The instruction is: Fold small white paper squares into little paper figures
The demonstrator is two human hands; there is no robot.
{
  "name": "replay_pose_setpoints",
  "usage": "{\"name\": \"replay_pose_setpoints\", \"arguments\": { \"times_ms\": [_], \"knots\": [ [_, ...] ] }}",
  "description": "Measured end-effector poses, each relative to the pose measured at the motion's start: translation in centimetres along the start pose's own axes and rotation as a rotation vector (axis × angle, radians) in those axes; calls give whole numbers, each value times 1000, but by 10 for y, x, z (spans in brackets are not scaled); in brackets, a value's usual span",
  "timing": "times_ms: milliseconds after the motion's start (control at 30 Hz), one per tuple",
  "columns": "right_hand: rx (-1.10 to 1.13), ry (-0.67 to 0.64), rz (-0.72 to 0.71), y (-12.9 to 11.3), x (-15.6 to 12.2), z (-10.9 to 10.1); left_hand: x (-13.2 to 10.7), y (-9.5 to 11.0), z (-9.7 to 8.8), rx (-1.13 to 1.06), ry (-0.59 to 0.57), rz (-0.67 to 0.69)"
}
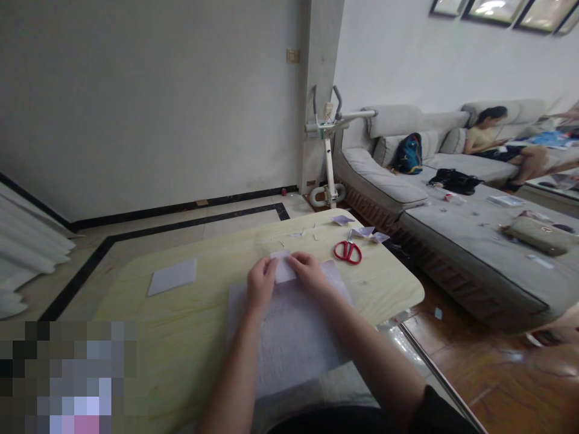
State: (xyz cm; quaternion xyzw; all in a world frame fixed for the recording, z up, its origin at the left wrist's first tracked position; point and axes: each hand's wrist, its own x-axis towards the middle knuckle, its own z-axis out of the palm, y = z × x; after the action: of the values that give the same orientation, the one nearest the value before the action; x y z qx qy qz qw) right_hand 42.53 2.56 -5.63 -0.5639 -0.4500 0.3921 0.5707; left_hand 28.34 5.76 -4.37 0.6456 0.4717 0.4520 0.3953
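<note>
Between my two hands is a small piece of pale paper point(283, 269), held just above the table. My left hand point(261, 282) pinches its left edge, and my right hand point(309, 272) grips the right edge. Beneath them lies a large pale sheet point(294, 337), its faint markings too blurred to read. Red-handled scissors point(347, 251) rest to the right, beyond my right hand. Near the scissors sit several small folded paper pieces point(342, 220). Thin paper scraps point(297, 233) are scattered past my hands.
A stack of pale paper point(172, 276) lies on the left of the wooden table point(199, 325). To the right stands a grey sofa point(488, 253) with a backpack point(409, 154) and bags, where a person point(491, 135) sits. White exercise equipment point(329, 157) stands behind the table.
</note>
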Motion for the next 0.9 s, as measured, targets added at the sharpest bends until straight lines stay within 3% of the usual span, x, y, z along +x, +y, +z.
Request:
{"name": "replay_pose_setpoints", "arguments": {
  "times_ms": [367,900],
  "knots": [
    [15,75,40,2,5,-3,-5,6,0,-123,-149,-131],
    [23,92,30,9,7,-2,-3,-6,3,-126,-141,-72]
  ]
}}
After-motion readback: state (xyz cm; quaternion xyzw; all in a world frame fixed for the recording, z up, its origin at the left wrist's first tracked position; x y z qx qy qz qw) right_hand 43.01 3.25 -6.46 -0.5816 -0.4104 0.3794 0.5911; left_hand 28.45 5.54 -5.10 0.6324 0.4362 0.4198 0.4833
